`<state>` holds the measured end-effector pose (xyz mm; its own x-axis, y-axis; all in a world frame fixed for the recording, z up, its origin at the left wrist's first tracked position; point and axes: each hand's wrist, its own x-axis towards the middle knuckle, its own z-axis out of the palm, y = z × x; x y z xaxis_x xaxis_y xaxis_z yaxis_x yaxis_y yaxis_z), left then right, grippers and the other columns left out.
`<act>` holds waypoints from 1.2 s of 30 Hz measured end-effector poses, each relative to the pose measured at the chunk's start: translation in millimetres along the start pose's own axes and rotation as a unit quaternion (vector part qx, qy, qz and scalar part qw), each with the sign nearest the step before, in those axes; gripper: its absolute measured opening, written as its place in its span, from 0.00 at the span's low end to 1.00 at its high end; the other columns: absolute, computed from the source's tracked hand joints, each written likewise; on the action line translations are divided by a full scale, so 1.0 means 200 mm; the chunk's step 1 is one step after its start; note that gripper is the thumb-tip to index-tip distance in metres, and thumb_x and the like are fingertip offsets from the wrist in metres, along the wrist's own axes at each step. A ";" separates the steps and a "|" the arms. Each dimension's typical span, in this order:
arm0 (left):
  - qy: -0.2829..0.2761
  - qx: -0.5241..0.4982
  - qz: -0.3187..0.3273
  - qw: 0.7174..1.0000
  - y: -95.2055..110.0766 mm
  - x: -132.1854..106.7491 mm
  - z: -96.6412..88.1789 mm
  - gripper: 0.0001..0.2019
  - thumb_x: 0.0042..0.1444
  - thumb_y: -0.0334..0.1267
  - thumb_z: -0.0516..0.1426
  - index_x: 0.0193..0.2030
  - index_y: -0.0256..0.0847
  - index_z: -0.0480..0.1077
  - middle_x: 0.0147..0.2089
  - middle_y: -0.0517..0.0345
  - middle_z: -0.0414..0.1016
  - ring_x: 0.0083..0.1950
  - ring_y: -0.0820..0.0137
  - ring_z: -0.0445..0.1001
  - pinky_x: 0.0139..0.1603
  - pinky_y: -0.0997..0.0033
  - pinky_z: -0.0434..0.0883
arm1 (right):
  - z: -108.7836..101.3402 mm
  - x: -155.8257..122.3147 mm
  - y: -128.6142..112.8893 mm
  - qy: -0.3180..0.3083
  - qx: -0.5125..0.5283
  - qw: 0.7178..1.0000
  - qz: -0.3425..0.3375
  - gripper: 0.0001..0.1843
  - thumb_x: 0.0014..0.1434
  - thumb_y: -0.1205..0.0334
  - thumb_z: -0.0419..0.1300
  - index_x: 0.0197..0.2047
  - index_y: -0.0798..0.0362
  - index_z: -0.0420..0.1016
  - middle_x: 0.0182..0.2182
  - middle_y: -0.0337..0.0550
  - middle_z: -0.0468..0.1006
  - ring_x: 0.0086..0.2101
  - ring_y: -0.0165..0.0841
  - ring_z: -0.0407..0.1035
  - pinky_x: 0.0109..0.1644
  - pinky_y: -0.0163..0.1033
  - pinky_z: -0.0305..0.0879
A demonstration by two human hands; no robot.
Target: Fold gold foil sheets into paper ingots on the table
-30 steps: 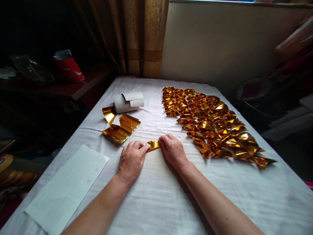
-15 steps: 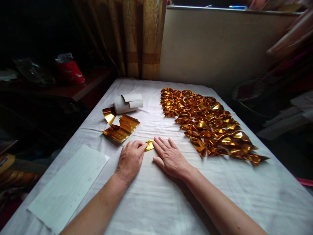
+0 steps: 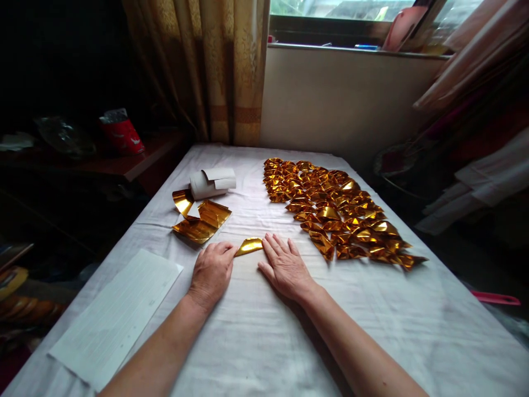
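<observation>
- A broad surface (image 3: 248,342) spread with soft, lightly wrinkled white cloth; its creases could let light paper slide.
- To the right, close rows of folded gold pieces (image 3: 328,214), shiny, crinkled and pointed at the ends. An outward sweep of the right hand could scatter the nearest ones.
- At left, a flat, pale rectangular paper sheet (image 3: 115,314) with faint lines, beside the left forearm, which could drag it.
- Beyond the left hand, smooth gold foil sheets (image 3: 194,229), creased and curling, next to a matt white paper roll (image 3: 206,187).
- The right hand (image 3: 287,268) lies palm down, fingers extended and slightly spread, fingertips at the strip's right end.
- The left hand (image 3: 211,271) has its fingers curled, pinching the strip's left end.
- Smallest, the folded gold strip (image 3: 250,246), glossy and slanted-ended, lies between the hands. It might spring open if pressure eased, or crease crookedly if pulled unevenly.
</observation>
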<state>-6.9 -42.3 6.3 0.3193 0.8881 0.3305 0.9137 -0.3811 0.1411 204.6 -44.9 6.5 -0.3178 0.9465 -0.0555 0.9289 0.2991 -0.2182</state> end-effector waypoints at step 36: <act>-0.141 0.029 0.037 0.989 0.05 -0.06 0.07 0.27 0.67 0.47 0.45 0.72 0.46 0.51 0.73 0.53 0.52 0.73 0.58 0.51 0.72 0.42 0.42 | -0.02 0.02 -0.08 0.003 0.051 0.993 -0.103 0.33 0.69 0.46 0.43 0.72 0.51 0.49 0.70 0.45 0.49 0.69 0.38 0.43 0.71 0.57 0.32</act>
<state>2.0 -53.7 -9.2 0.4348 0.8983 0.0639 0.8960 -0.4386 0.0690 189.3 -45.9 13.1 -0.4975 0.8675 0.0060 0.8204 0.4727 -0.3218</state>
